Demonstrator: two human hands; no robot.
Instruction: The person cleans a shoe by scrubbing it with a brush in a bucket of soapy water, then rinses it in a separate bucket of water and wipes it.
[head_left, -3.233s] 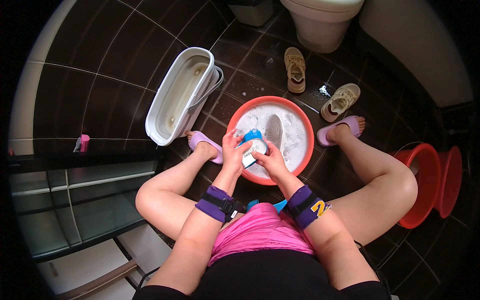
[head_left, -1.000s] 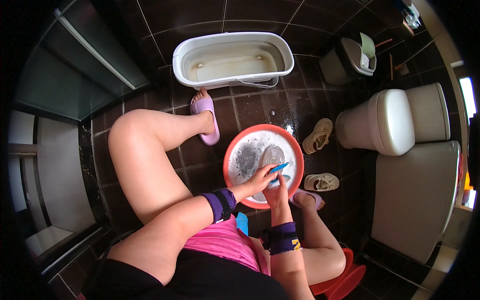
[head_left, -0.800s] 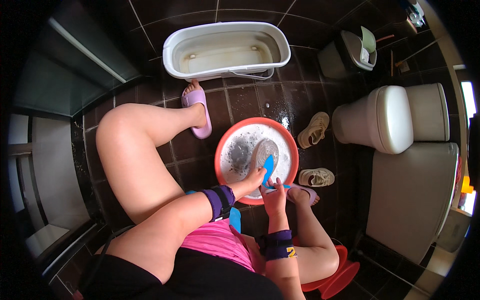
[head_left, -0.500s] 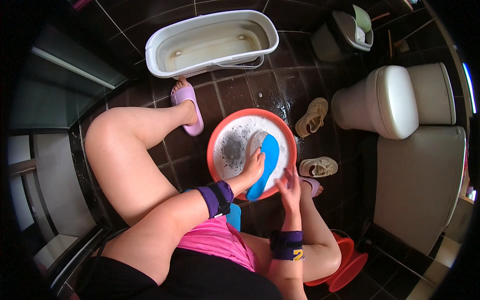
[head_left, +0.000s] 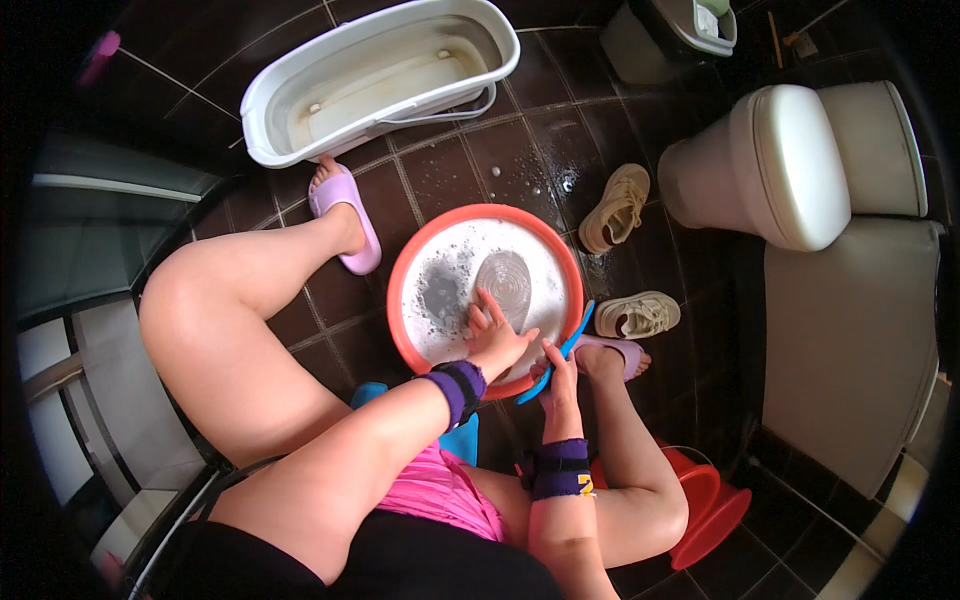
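My right hand (head_left: pixel 556 378) grips a blue insole (head_left: pixel 568 350), turned nearly edge-on at the near right rim of the basin. Over the foam my left hand (head_left: pixel 496 338) has its fingers spread and holds nothing. The orange-red basin (head_left: pixel 397 300) is full of white suds (head_left: pixel 445 240), with a greyish gap in the foam on its left side. Just beyond my left fingertips, a clear-grey oval surface with curved ridges (head_left: pixel 505 283) shows among the suds; its lower end is hidden by the hand.
Two cream sneakers (head_left: pixel 615 207) (head_left: pixel 638 314) lie on the dark tiles right of the basin. A white oblong tub (head_left: pixel 258 125) of murky water stands far left. The toilet (head_left: pixel 797 165) and a bin (head_left: pixel 655 45) are at right. Red plastic tubs (head_left: pixel 715 525) stand by my right leg.
The blue insole has passed from my left hand over the suds to my right hand at the rim. My left hand has let go and opened. The view has shifted slightly.
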